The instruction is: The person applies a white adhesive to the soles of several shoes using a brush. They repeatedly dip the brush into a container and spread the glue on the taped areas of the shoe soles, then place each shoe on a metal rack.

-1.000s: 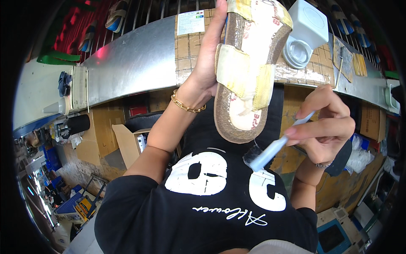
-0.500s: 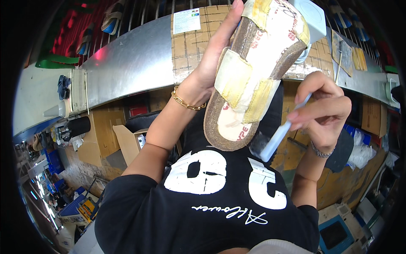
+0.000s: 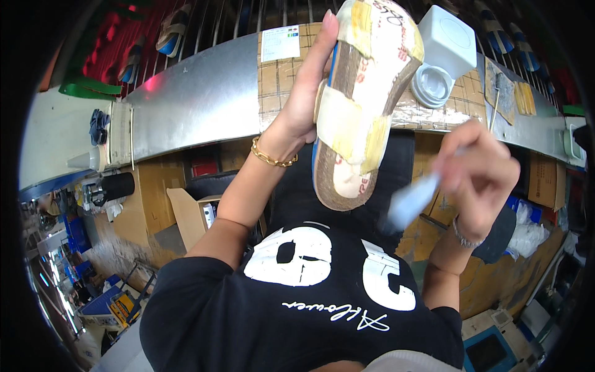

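A half-made sandal footbed [image 3: 372, 77], brown cork at its edge with cream strap ends folded over its underside, is held upright in front of me. My left hand [image 3: 310, 84] grips its left side, thumb up along the edge. Yellowish patches show on the strap ends, and a blue rim runs along the left edge. To the right of the sandal, my right hand [image 3: 480, 170] pinches the pale handle of a brush [image 3: 414, 199]. Motion smears the brush, and its tip points down to the left, apart from the sandal.
A white plastic container [image 3: 449, 40] with a round open mouth stands on the cardboard-covered part of the metal bench [image 3: 192, 93]. Right of it lie a stained board [image 3: 501, 87] and yellow strips [image 3: 524, 98]. Racks with more sandal parts [image 3: 173, 31] line the back. An open cardboard box [image 3: 189, 214] is below left.
The sandal has shifted slightly left and turned more upright, uncovering the container's mouth. My right hand and the brush have moved slightly, now blurred.
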{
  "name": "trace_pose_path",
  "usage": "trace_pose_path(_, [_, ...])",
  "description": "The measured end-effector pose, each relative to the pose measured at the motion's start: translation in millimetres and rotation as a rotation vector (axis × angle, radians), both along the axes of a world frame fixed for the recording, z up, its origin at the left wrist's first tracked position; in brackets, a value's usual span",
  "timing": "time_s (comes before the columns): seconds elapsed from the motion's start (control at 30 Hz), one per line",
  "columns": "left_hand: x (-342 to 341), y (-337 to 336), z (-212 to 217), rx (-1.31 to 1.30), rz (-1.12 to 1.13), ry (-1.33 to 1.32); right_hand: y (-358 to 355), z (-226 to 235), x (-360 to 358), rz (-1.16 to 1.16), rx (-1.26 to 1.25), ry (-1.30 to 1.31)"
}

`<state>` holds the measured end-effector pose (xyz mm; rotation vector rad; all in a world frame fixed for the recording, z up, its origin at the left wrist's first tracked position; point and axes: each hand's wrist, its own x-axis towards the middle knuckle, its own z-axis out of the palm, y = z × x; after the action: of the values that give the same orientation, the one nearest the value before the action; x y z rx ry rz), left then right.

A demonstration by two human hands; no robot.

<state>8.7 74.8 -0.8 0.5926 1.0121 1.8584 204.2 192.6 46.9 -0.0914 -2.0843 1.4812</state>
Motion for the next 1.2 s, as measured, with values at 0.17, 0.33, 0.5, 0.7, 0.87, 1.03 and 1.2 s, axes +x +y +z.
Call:
trace_pose_path(0.17, [9,-5,5,-0.072,-0.030,0.030,45,-12,-61,-0.483,0.313,0.191])
trace_pose_path(0.33, [-12,-12,-4,-0.146,0.036,-0.208,24,-39,-48,-0.372,0.367,0.169])
trace_pose_path(0.5, [-100,-28,-29,0.043,0.059,-0.382,33,-51,-8,-0.364,-0.058,0.015])
trace_pose_path(0.7, [-263,10,-80,0.102,0.261,-0.627,50,-67,2,-0.315,-0.247,0.100])
trace_pose_path(0.87, [-324,33,-101,0.115,0.700,-0.703,43,-73,3,-0.287,-0.266,-0.070])
trace_pose_path(1.03, [-243,57,-69,-0.100,0.697,-0.501,59,-81,2,-0.293,-0.321,-0.082])
trace_pose_path(1.2, [-190,146,-30,-0.370,0.461,0.517,63,-92,-10,-0.328,-0.540,-0.130])
